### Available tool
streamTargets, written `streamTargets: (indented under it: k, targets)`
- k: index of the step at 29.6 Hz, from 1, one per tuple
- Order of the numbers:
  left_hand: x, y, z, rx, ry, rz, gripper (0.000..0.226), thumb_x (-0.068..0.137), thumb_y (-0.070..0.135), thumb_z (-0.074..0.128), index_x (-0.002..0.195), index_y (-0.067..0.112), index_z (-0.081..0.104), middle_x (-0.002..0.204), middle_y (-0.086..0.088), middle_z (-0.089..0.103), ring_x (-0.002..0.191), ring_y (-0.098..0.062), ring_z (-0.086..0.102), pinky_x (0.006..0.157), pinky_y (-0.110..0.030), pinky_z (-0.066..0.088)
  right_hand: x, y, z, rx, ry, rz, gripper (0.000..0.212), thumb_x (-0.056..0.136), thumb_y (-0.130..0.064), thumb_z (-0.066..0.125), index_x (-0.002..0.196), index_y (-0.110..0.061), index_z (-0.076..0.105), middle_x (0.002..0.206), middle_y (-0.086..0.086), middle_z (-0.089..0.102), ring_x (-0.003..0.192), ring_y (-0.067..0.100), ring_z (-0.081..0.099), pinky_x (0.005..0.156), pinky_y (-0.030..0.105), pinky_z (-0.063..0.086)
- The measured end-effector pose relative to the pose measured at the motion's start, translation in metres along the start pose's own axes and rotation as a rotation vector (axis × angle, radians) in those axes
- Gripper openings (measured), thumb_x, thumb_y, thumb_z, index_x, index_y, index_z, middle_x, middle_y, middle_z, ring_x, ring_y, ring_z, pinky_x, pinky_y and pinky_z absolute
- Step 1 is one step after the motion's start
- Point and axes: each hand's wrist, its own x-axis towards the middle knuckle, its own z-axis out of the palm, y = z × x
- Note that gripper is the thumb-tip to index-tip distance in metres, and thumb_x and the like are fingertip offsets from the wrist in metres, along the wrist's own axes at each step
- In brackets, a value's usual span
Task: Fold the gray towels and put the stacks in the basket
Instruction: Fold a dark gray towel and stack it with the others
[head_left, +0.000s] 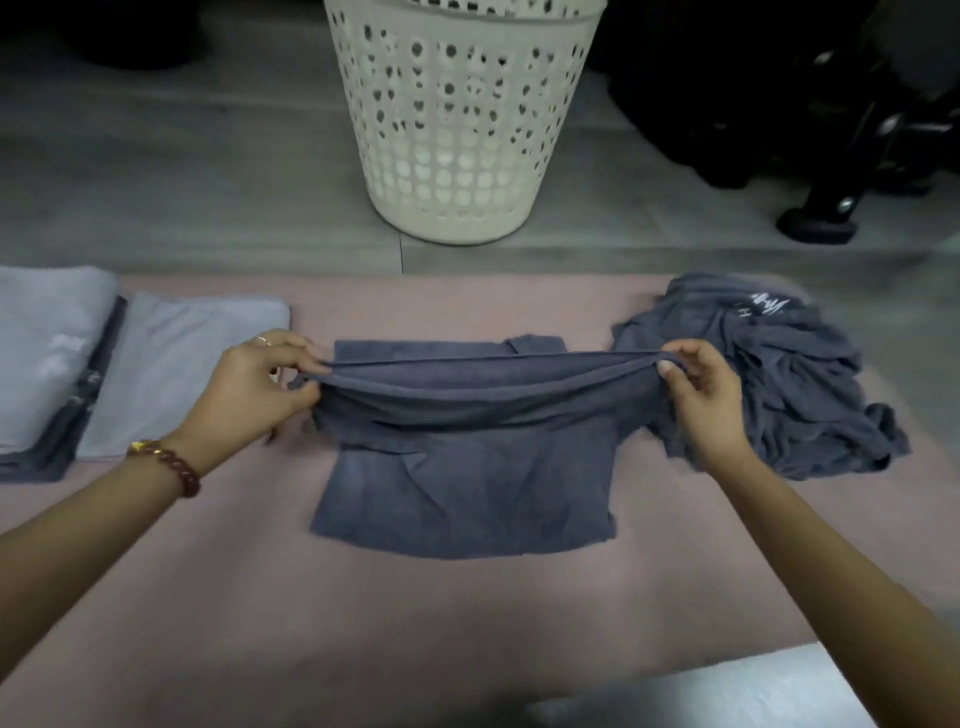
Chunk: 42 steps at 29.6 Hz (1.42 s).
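The pink mat (467, 623) ends on its far side at a gray floor (156, 182). The white perforated basket (462, 130) stands upright there, apart from the mat's edge and straight beyond the work. I see bare mat on the near side of the dark gray towel (467, 493), and narrower strips on both flanks. Left of it lie folded towel stacks (182, 374), and to the right is a crumpled pile of towels (789, 384).

The towel lies at the middle of the mat with its near part flat. One edge is lifted and drawn taut between both hands, and a further strip lies flat beyond it. The left hand (260, 384) pinches the left end of the raised edge, thumb and fingers closed on the cloth. The right hand (701, 395) pinches the right end between thumb and forefinger, the remaining fingers curled behind.

A bracelet (171, 462) sits on the left wrist and a ring (264, 341) on a left finger.

The basket's rim is cut off by the top of the frame, so I cannot see its contents. The leftmost stack runs out of frame. The right hand overlaps the pile's near corner, and I cannot tell whether they touch. The white marking on the pile is illegible. The dark object (831, 130) at upper right is too blurred to identify.
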Motion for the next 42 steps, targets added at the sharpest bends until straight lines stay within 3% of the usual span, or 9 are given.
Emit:
streamTargets:
  k: [4,6,10,14,25,30,34,40,42]
  targets:
    - [0.034,0.0,-0.013,0.043,-0.255,-0.018,0.057,0.064,-0.016,0.071,0.064,0.041,0.061,0.087,0.005,0.072,0.076,0.025,0.055,0.073,0.004,0.036,0.039,-0.025,0.006,-0.025,0.036,-0.107,0.041,0.088,0.012,0.049,0.086,-0.028,0.042,0.079,-0.02,0.055,0.074,-0.015,0.051,0.076,0.004,0.037]
    - [0.036,-0.002,-0.018,0.07,-0.27,-0.012,0.052,0.064,-0.014,0.071,0.063,0.037,0.061,0.078,0.014,0.071,0.074,0.023,0.056,0.071,0.004,0.036,0.054,-0.027,0.005,-0.057,0.002,-0.107,0.042,0.087,0.014,0.048,0.083,-0.027,0.042,0.079,-0.016,0.053,0.071,-0.015,0.049,0.073,0.005,0.037]
    - [0.037,-0.006,-0.026,0.018,-0.169,0.01,0.044,0.06,0.007,0.071,0.064,0.051,0.066,0.076,0.035,0.064,0.073,0.016,0.059,0.071,0.001,0.039,0.066,-0.02,0.001,-0.094,-0.032,-0.087,0.041,0.083,0.019,0.05,0.076,-0.021,0.042,0.069,-0.024,0.056,0.065,-0.012,0.049,0.068,0.005,0.037]
    - [0.048,-0.013,-0.028,-0.027,-0.141,0.022,0.075,0.068,-0.016,0.072,0.065,0.059,0.064,0.074,0.036,0.064,0.071,0.016,0.06,0.073,0.001,0.041,0.067,-0.016,0.001,-0.049,0.024,-0.034,0.041,0.081,0.022,0.051,0.07,-0.018,0.05,0.064,-0.028,0.061,0.065,-0.011,0.055,0.067,0.006,0.043]
    - [0.07,0.005,-0.037,-0.08,0.001,-0.04,0.075,0.074,-0.014,0.068,0.062,0.059,0.065,0.074,0.038,0.063,0.072,0.019,0.058,0.076,0.001,0.042,0.073,-0.028,-0.003,0.026,0.118,-0.001,0.041,0.084,0.019,0.046,0.069,-0.019,0.054,0.063,-0.024,0.064,0.065,-0.008,0.058,0.07,0.008,0.046]
    - [0.093,0.026,-0.05,-0.057,0.151,-0.001,0.024,0.078,-0.013,0.064,0.086,0.008,0.075,0.068,0.042,0.059,0.071,0.02,0.056,0.068,-0.002,0.039,0.088,-0.051,-0.004,0.094,0.192,-0.007,0.041,0.085,0.016,0.046,0.068,-0.02,0.054,0.061,-0.016,0.061,0.06,-0.007,0.054,0.065,0.014,0.045]
    - [0.121,0.048,-0.061,-0.058,0.322,0.038,0.032,0.077,-0.014,0.063,0.084,0.017,0.069,0.066,0.044,0.057,0.07,0.02,0.056,0.071,0.0,0.041,0.112,-0.096,-0.001,0.205,0.345,-0.059,0.042,0.084,0.019,0.046,0.072,-0.021,0.049,0.068,-0.014,0.06,0.062,-0.012,0.056,0.069,0.011,0.045]
    - [0.199,0.124,-0.131,-0.057,0.568,0.168,0.03,0.08,-0.009,0.06,0.082,0.019,0.069,0.083,0.0,0.068,0.082,-0.012,0.063,0.08,-0.019,0.05,0.164,-0.216,-0.01,0.299,0.551,-0.244,0.035,0.087,0.015,0.04,0.082,-0.019,0.047,0.08,-0.009,0.051,0.071,-0.005,0.054,0.067,0.001,0.039]
    - [0.219,0.153,-0.158,-0.014,0.594,0.225,0.026,0.083,-0.005,0.061,0.084,0.019,0.07,0.088,-0.001,0.068,0.083,-0.014,0.063,0.077,-0.009,0.047,0.179,-0.256,-0.018,0.292,0.598,-0.29,0.028,0.089,0.012,0.038,0.092,-0.015,0.048,0.085,-0.006,0.052,0.076,-0.001,0.05,0.066,-0.003,0.036]
